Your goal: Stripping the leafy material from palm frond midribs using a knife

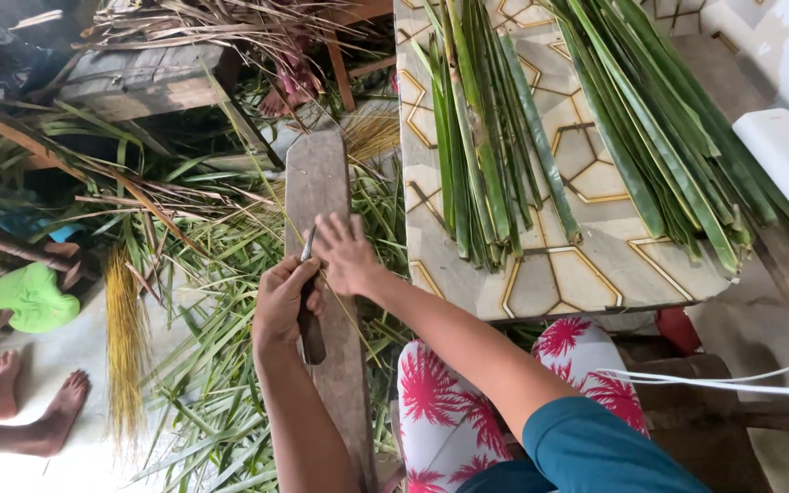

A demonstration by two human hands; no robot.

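A narrow wooden plank (321,210) is seen running from the lap out over a floor littered with green palm leaves (203,365). Near the plank's middle, a knife (308,301) is gripped in the closed left hand (282,301); a thin leaf rib (299,239) is pressed flat under the spread fingers of the right hand (347,254). Just right of the plank, a patterned table (586,274) is loaded with two leaf bundles (481,137), its near edge bare. Another person's bare feet (34,402) rest at far left.

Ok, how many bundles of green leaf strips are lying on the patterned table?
2. One bundle lies on the left part of the patterned table; the other bundle lies on its right part, fanning toward the near corner. More may lie beyond the top edge.
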